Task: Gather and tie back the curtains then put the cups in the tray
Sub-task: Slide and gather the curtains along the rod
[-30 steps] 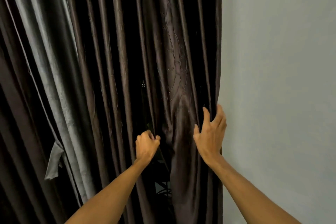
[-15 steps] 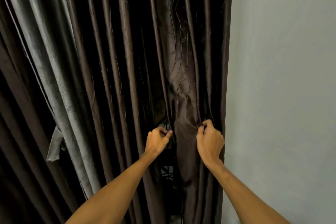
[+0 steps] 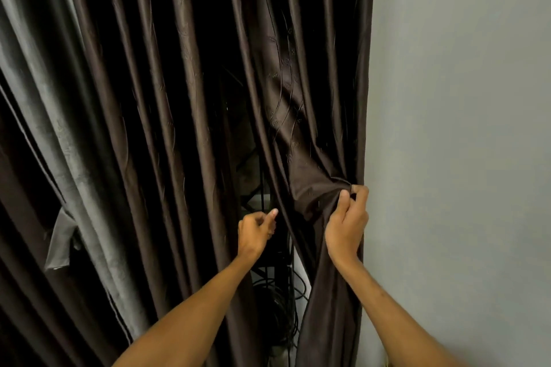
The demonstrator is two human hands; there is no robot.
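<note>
Hanging in long vertical folds, the dark brown curtain (image 3: pixel 286 104) fills most of the view. Its outermost panel is bunched in the right hand (image 3: pixel 347 226), whose thumb and curled fingers pinch a wad of the cloth, so that creases fan up and to the left from the grip. Below the grip the same panel drops down alongside the right forearm.

Just left of the grip, the left hand (image 3: pixel 255 232) sits at a gap between two folds. Its fingers are curled inward and its thumb points toward the pinched panel; whether it holds any cloth cannot be told.

Through that gap, between the two hands and below them, a black metal frame (image 3: pixel 253 188) and a coil of dark cables (image 3: pixel 280 307) show behind the curtain.

Immediately right of the grip, a pale grey-blue wall (image 3: pixel 462 128) runs along the curtain's edge. Well to the left of the grip hangs a lighter grey curtain (image 3: pixel 59 143), with a small grey fabric tab (image 3: pixel 61 243) sticking out from it at roughly the height of the hands.
</note>
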